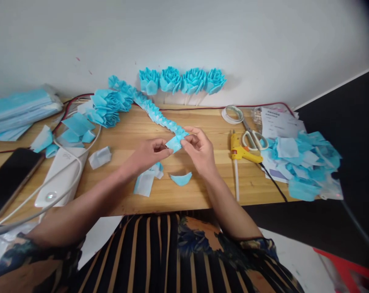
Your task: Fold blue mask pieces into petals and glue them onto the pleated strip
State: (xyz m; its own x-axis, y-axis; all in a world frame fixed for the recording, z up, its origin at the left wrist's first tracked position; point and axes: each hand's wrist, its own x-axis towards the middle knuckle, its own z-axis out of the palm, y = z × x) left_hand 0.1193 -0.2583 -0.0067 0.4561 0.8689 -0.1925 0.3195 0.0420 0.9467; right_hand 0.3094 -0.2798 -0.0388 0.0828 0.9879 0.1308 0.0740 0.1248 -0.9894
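Note:
Between my hands is a small blue fabric piece (174, 144), at the near end of a long pleated blue strip (152, 110). My left hand (152, 154) pinches the piece's left corner between thumb and finger. On its other side, my right hand (199, 149) grips it near where it meets the strip. The strip runs back and left over the table towards a cluster of blue fabric flowers (111, 106). Just below my hands lie a curved blue scrap (181, 179) and some pale blue cut pieces (145, 182).
Several finished blue flowers (171, 80) stand against the wall. To the right are a yellow glue gun (244, 154), scissors (254, 139), a tape roll (232, 114) and a heap of blue scraps (309, 162). A white power strip (62, 173), phone (12, 177) and packed blue sheets (22, 108) lie left.

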